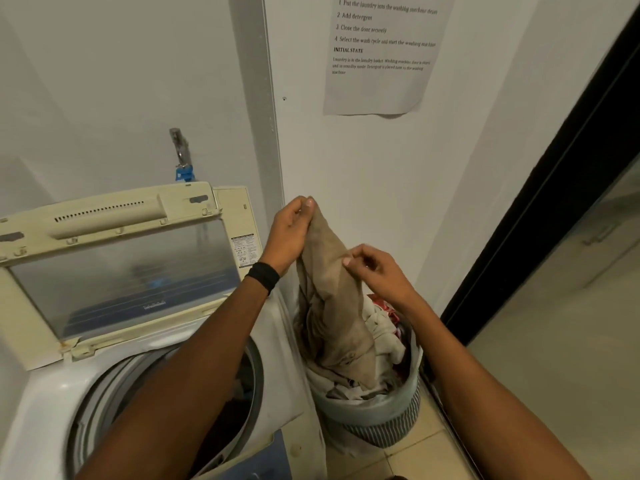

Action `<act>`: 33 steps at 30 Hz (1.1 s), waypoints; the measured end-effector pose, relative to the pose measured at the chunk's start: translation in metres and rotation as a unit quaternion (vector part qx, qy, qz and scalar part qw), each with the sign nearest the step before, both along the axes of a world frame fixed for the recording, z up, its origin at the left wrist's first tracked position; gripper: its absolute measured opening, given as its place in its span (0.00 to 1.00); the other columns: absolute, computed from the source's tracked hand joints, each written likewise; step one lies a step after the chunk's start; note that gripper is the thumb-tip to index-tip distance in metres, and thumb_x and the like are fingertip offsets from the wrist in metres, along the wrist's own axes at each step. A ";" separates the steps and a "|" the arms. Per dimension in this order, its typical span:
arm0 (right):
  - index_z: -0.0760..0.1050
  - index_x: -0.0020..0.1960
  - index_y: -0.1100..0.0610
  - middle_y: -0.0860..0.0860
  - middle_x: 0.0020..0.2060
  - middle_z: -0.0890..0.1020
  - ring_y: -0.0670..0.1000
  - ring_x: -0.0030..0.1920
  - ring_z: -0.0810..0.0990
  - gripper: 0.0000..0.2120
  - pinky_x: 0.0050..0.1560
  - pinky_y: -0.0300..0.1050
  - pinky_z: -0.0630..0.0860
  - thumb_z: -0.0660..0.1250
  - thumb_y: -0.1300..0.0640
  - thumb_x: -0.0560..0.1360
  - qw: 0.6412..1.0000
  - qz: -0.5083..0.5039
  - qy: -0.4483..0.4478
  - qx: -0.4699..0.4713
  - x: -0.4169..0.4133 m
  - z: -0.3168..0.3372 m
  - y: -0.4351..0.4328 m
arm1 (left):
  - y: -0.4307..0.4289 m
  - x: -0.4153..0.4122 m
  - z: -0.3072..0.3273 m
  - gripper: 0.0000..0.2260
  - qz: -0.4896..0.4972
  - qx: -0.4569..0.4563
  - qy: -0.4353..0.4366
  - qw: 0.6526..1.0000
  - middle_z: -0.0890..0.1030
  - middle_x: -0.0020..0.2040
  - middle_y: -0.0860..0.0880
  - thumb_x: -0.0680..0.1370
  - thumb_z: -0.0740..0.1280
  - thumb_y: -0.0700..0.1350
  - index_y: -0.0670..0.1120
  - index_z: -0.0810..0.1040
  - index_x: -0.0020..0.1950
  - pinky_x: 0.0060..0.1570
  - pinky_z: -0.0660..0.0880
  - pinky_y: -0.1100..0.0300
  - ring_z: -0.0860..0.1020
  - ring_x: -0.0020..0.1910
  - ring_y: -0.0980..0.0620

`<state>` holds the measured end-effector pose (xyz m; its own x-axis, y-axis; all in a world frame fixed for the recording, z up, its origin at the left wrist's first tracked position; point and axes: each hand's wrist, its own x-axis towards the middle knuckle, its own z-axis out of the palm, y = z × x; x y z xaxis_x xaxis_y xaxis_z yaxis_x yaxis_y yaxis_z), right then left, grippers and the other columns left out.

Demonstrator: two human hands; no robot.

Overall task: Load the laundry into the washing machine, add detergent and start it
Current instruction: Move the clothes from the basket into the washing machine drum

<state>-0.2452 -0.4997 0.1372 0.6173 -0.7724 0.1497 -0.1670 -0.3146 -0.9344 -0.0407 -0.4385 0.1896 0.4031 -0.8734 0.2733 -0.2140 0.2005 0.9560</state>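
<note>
The left hand (289, 233) pinches the top corner of a beige garment (329, 306) between thumb and fingertips, raised well above the laundry basket (374, 408); the right hand (379, 271), lower and just to its right, pinches a fold at the garment's edge between thumb and forefinger, the other fingers loosely curled. The cloth hangs from the left hand's grip, its long axis running steeply down and a little toward the right hand's side, top end at the left fingertips and bottom end resting on the heap of clothes in the basket beneath both hands. It looks soft, light and limp: it will sag and trail wherever unsupported, so the high pinch alone should carry it, though a gathered handful nearer the middle would keep the tail from snagging on the basket rim. The washing machine (48, 393) stands to the left hand's side, lid (121, 271) up, its drum (242, 410) open under the left forearm, with something dark inside
</note>
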 end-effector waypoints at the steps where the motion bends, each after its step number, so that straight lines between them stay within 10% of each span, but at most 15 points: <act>1: 0.80 0.51 0.54 0.57 0.46 0.81 0.52 0.44 0.78 0.06 0.49 0.50 0.75 0.68 0.52 0.81 0.999 -0.035 -0.023 -0.020 0.001 0.007 -0.002 | 0.000 0.003 0.002 0.17 0.023 -0.005 -0.004 1.000 0.70 0.41 0.44 0.86 0.59 0.55 0.44 0.70 0.44 0.46 0.69 0.53 0.70 0.41 0.49; 8: 0.80 0.48 0.53 0.43 0.42 0.83 0.45 0.45 0.81 0.06 0.47 0.38 0.76 0.68 0.51 0.81 0.985 -0.084 -0.072 -0.131 0.024 0.072 0.000 | 0.007 -0.033 0.006 0.22 -0.027 0.019 -0.058 0.998 0.81 0.52 0.51 0.83 0.53 0.61 0.45 0.71 0.63 0.48 0.73 0.71 0.77 0.46 0.65; 15: 0.74 0.50 0.53 0.49 0.41 0.81 0.43 0.42 0.79 0.13 0.46 0.41 0.78 0.70 0.44 0.78 0.993 -0.107 -0.033 -0.042 0.036 0.046 0.012 | -0.005 -0.047 -0.002 0.18 0.095 -0.011 -0.048 0.994 0.69 0.32 0.54 0.87 0.58 0.54 0.47 0.69 0.40 0.40 0.69 0.57 0.69 0.33 0.56; 20: 0.76 0.47 0.48 0.45 0.37 0.80 0.44 0.38 0.78 0.12 0.42 0.47 0.76 0.64 0.41 0.82 0.992 0.038 0.103 -0.056 0.016 -0.006 0.023 | -0.011 -0.029 0.017 0.20 0.161 -0.015 0.052 0.986 0.65 0.32 0.49 0.87 0.56 0.55 0.48 0.67 0.38 0.39 0.66 0.56 0.66 0.33 0.52; 30: 0.79 0.43 0.57 0.47 0.34 0.81 0.46 0.36 0.79 0.15 0.40 0.41 0.76 0.65 0.49 0.83 0.992 -0.062 -0.032 -0.104 0.019 0.064 0.011 | -0.005 -0.049 0.003 0.18 -0.020 0.036 -0.007 0.999 0.78 0.51 0.52 0.86 0.56 0.58 0.43 0.66 0.61 0.47 0.76 0.69 0.79 0.48 0.60; 33: 0.80 0.43 0.60 0.51 0.34 0.82 0.48 0.35 0.79 0.16 0.39 0.46 0.77 0.64 0.50 0.83 0.995 -0.060 -0.031 -0.075 0.030 0.065 0.017 | -0.010 -0.061 -0.001 0.19 -0.010 0.030 -0.005 0.999 0.76 0.42 0.50 0.86 0.57 0.58 0.42 0.71 0.52 0.45 0.74 0.66 0.77 0.40 0.60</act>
<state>-0.2149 -0.4831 0.2024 0.5080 -0.8062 0.3034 -0.1558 -0.4324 -0.8881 -0.1012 -0.4485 0.1891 0.3832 -0.8962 0.2234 -0.2201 0.1463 0.9644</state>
